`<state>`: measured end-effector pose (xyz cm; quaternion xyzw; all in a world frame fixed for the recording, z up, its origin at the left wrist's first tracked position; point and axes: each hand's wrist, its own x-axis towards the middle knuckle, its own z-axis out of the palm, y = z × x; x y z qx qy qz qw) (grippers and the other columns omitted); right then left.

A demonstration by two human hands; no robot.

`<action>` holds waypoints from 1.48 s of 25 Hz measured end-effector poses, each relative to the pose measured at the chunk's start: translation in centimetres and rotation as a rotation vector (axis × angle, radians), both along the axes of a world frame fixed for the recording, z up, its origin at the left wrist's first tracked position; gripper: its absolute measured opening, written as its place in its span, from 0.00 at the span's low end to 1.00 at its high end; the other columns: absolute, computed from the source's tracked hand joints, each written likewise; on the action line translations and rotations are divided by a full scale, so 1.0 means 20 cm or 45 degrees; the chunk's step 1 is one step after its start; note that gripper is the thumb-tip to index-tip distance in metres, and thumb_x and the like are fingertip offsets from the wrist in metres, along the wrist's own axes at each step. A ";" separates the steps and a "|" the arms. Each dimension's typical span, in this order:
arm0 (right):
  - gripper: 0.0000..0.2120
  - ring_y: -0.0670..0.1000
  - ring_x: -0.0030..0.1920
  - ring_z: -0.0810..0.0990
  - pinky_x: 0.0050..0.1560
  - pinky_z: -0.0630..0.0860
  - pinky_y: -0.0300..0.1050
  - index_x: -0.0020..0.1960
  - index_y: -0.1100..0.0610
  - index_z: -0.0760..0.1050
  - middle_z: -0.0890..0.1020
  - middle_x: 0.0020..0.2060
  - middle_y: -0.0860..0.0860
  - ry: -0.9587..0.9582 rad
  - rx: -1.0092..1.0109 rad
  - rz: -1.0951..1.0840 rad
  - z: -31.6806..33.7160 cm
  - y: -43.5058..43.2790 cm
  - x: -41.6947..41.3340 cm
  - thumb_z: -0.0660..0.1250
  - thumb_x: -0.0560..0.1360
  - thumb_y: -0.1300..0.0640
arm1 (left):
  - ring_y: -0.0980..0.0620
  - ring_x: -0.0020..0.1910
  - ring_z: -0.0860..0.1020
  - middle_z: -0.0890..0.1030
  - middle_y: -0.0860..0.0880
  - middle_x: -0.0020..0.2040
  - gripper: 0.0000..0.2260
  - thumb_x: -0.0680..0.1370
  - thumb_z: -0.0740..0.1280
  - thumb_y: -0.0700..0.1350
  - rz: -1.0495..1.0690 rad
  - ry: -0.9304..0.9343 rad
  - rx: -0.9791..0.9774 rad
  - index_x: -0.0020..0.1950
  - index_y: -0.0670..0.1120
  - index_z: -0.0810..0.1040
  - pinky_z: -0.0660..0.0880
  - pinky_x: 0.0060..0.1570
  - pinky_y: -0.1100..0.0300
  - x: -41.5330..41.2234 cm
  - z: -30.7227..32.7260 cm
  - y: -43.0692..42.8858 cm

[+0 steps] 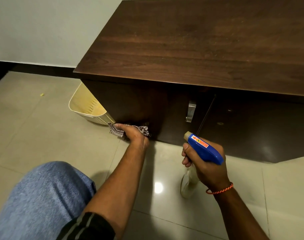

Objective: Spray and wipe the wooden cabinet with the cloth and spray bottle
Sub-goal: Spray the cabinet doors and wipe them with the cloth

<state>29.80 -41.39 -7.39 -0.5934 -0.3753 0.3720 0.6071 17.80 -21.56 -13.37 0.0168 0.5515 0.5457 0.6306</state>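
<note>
The dark wooden cabinet (191,49) fills the upper right, its front doors in shadow below the top edge. My left hand (135,135) grips a checked brown cloth (116,131) and presses it against the bottom left corner of the cabinet's front door. My right hand (203,163) holds a clear spray bottle with a blue trigger head (205,148), its nozzle aimed at the cabinet front near the floor. The bottle's clear body hangs below my fist.
A cream plastic basket (85,104) stands on the floor against the cabinet's left side. A metal door handle (191,111) sits on the front beside the door seam. My knee in blue jeans (40,201) is at the lower left. Glossy beige floor tiles surround me.
</note>
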 end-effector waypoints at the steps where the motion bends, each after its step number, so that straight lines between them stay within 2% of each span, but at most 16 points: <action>1: 0.12 0.54 0.31 0.83 0.32 0.81 0.41 0.46 0.64 0.80 0.83 0.35 0.58 -0.009 -0.005 0.002 0.00 0.00 0.00 0.69 0.73 0.54 | 0.38 0.76 0.67 0.66 0.44 0.79 0.45 0.74 0.53 0.78 -0.052 -0.010 0.006 0.81 0.50 0.63 0.63 0.76 0.40 -0.02 -0.05 0.02; 3: 0.12 0.53 0.31 0.83 0.33 0.81 0.42 0.46 0.63 0.80 0.83 0.35 0.57 -0.001 -0.004 -0.016 0.00 0.00 0.01 0.69 0.73 0.53 | 0.36 0.73 0.71 0.72 0.44 0.75 0.46 0.71 0.52 0.81 -0.132 -0.074 0.023 0.78 0.51 0.68 0.65 0.73 0.35 -0.02 -0.06 0.01; 7: 0.13 0.56 0.31 0.83 0.32 0.81 0.45 0.45 0.63 0.80 0.83 0.34 0.58 0.019 -0.002 -0.059 0.01 -0.03 0.04 0.69 0.73 0.52 | 0.33 0.65 0.77 0.79 0.39 0.66 0.46 0.71 0.53 0.80 -0.221 -0.292 -0.048 0.73 0.46 0.73 0.71 0.68 0.32 0.10 -0.10 -0.13; 10: 0.12 0.57 0.31 0.83 0.33 0.82 0.47 0.45 0.63 0.80 0.82 0.33 0.58 -0.026 0.006 -0.097 0.01 -0.08 0.07 0.70 0.75 0.53 | 0.33 0.64 0.76 0.78 0.37 0.66 0.47 0.70 0.53 0.81 -0.362 -0.339 -0.127 0.75 0.47 0.72 0.71 0.67 0.32 0.30 -0.12 -0.31; 14: 0.15 0.57 0.31 0.83 0.32 0.82 0.48 0.45 0.62 0.80 0.82 0.33 0.58 -0.053 0.011 -0.163 0.03 -0.14 0.13 0.71 0.74 0.48 | 0.30 0.68 0.71 0.72 0.35 0.71 0.51 0.68 0.51 0.83 -0.495 -0.425 -0.242 0.78 0.47 0.67 0.67 0.69 0.30 0.44 -0.09 -0.45; 16: 0.12 0.57 0.31 0.83 0.31 0.82 0.49 0.45 0.61 0.80 0.83 0.34 0.58 -0.062 0.005 -0.175 0.02 -0.14 0.14 0.72 0.75 0.51 | 0.30 0.72 0.68 0.70 0.36 0.75 0.51 0.69 0.51 0.83 -0.440 -0.505 -0.251 0.80 0.48 0.65 0.64 0.71 0.30 0.44 -0.06 -0.43; 21: 0.12 0.56 0.30 0.83 0.32 0.82 0.45 0.45 0.62 0.80 0.83 0.34 0.57 -0.036 -0.011 -0.131 0.03 -0.09 0.10 0.69 0.74 0.52 | 0.33 0.79 0.58 0.58 0.41 0.82 0.54 0.66 0.54 0.83 -0.127 -0.482 -0.186 0.83 0.52 0.56 0.51 0.73 0.26 0.18 -0.09 -0.16; 23: 0.11 0.56 0.31 0.83 0.32 0.82 0.45 0.45 0.62 0.80 0.83 0.33 0.57 -0.023 -0.011 -0.093 0.03 -0.06 0.08 0.69 0.73 0.53 | 0.34 0.81 0.49 0.52 0.42 0.84 0.56 0.64 0.50 0.85 -0.108 -0.450 -0.143 0.84 0.53 0.50 0.40 0.71 0.23 -0.03 -0.12 0.01; 25: 0.11 0.55 0.31 0.83 0.33 0.82 0.45 0.44 0.61 0.80 0.83 0.33 0.57 -0.030 -0.005 -0.054 0.03 -0.03 0.05 0.69 0.74 0.53 | 0.35 0.82 0.44 0.50 0.44 0.84 0.56 0.63 0.46 0.86 -0.123 -0.424 -0.085 0.84 0.54 0.49 0.36 0.69 0.23 -0.21 -0.11 0.15; 28: 0.11 0.54 0.30 0.84 0.32 0.81 0.42 0.44 0.62 0.81 0.83 0.33 0.56 -0.015 -0.001 -0.026 0.04 0.00 0.03 0.69 0.73 0.52 | 0.36 0.82 0.47 0.55 0.45 0.83 0.54 0.63 0.46 0.85 -0.141 -0.391 0.019 0.83 0.58 0.54 0.37 0.68 0.22 -0.32 -0.07 0.22; 33: 0.13 0.54 0.31 0.84 0.33 0.82 0.43 0.45 0.62 0.80 0.83 0.34 0.57 -0.003 -0.008 -0.022 0.03 -0.01 0.04 0.70 0.73 0.51 | 0.36 0.82 0.45 0.46 0.48 0.84 0.50 0.64 0.49 0.84 -0.103 -0.308 0.036 0.82 0.63 0.45 0.40 0.65 0.19 -0.23 -0.07 0.15; 35: 0.12 0.55 0.31 0.84 0.33 0.82 0.43 0.45 0.62 0.80 0.83 0.33 0.57 -0.004 -0.006 -0.042 0.03 -0.03 0.06 0.70 0.74 0.52 | 0.35 0.82 0.48 0.49 0.46 0.84 0.47 0.69 0.49 0.81 -0.084 -0.294 0.036 0.83 0.60 0.46 0.43 0.69 0.21 -0.16 -0.02 0.10; 37: 0.08 0.55 0.31 0.84 0.33 0.82 0.44 0.45 0.62 0.80 0.83 0.33 0.56 -0.029 -0.013 -0.052 0.02 -0.05 0.07 0.70 0.76 0.57 | 0.34 0.80 0.55 0.55 0.44 0.83 0.45 0.72 0.51 0.79 -0.088 -0.318 -0.018 0.83 0.57 0.53 0.51 0.72 0.25 -0.10 -0.02 0.05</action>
